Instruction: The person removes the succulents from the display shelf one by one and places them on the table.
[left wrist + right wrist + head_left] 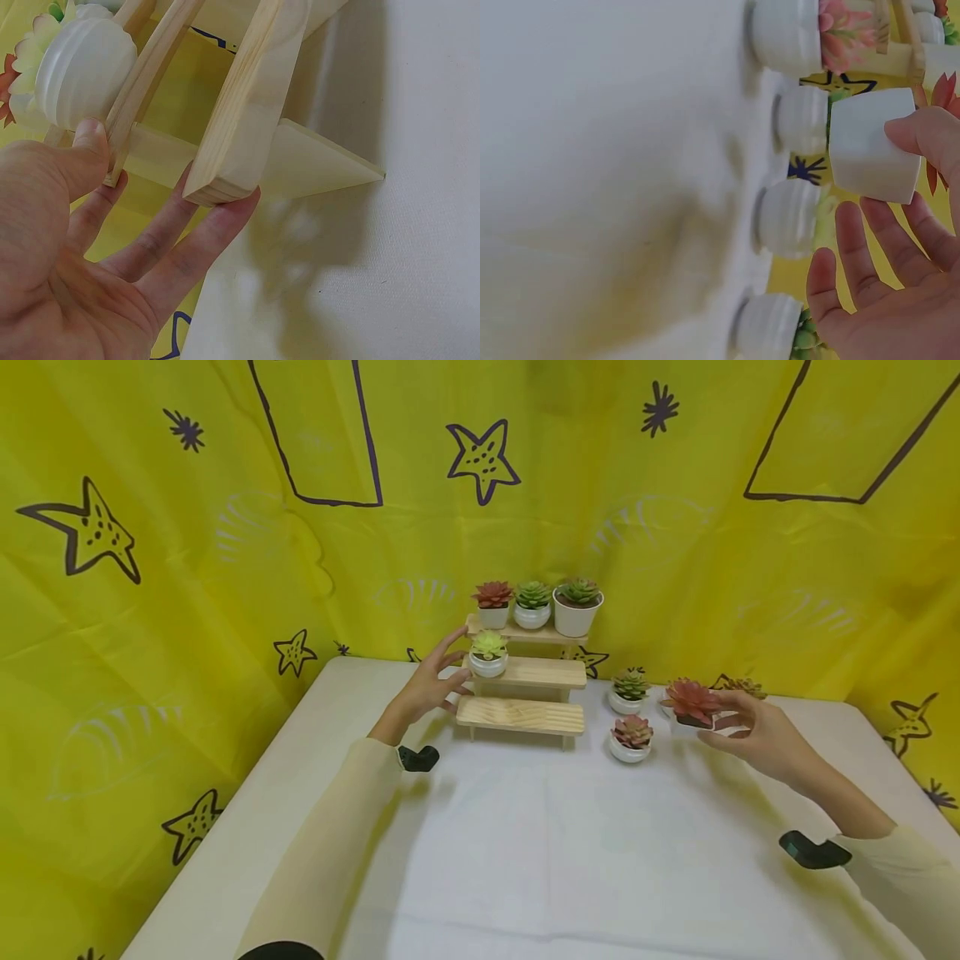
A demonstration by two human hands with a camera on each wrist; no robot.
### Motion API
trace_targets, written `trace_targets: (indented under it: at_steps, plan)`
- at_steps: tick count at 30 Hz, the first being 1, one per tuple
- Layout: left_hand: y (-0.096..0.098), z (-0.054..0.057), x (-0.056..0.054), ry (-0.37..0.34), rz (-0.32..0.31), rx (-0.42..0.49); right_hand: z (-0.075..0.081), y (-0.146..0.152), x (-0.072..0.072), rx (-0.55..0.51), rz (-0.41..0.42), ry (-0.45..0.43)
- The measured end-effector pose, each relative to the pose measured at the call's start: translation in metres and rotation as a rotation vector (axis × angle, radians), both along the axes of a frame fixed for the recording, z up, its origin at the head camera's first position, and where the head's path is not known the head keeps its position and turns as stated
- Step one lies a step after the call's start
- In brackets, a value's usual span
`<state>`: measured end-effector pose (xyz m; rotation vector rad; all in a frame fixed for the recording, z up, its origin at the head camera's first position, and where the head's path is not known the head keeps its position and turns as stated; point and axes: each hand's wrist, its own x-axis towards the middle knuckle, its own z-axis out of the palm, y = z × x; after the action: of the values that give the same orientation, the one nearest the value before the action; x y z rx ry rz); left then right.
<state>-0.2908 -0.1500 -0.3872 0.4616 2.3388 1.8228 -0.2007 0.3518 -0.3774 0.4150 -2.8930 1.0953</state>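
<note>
My right hand (757,735) pinches a red succulent (690,697) in a white square pot (871,146), thumb on one side and fingertips on the other. It is lifted off the table, above the row of other pots. My left hand (431,685) is at the left end of a three-step wooden stand (521,716). In the left wrist view, its fairly straight fingers touch the ends of the steps, and the thumb (91,139) lies at the middle step beside a ribbed white pot (86,67). That pot holds a pale green succulent (489,645).
Along the top step (543,632) stand a red succulent (492,596), a green one (532,597) and a larger potted one (577,610). Right of the stand are a green succulent (630,689), a pink one (632,735) and others partly hidden. A yellow curtain (420,543) hangs behind.
</note>
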Motion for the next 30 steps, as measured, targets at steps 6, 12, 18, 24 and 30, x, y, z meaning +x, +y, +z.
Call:
trace_targets:
  at_steps: [6, 12, 18, 24, 30]
  plan:
    - [0.0, 0.0, 0.0, 0.002, -0.009, -0.012, -0.015, 0.005, 0.003, -0.025, 0.008, 0.008]
    - [0.0, 0.001, 0.0, -0.006, 0.001, -0.013, -0.025, 0.007, 0.004, -0.066, 0.014, -0.028]
    - [0.0, 0.001, 0.0, -0.011, 0.003, -0.005, -0.032, 0.012, 0.001, -0.063, 0.028, -0.029]
    - [0.0, 0.0, 0.0, -0.013, 0.001, 0.004, -0.037, 0.015, 0.0, -0.024, 0.042, -0.068]
    - [0.001, 0.0, -0.001, -0.01, -0.003, 0.012, -0.038, 0.017, 0.001, -0.016, 0.035, -0.083]
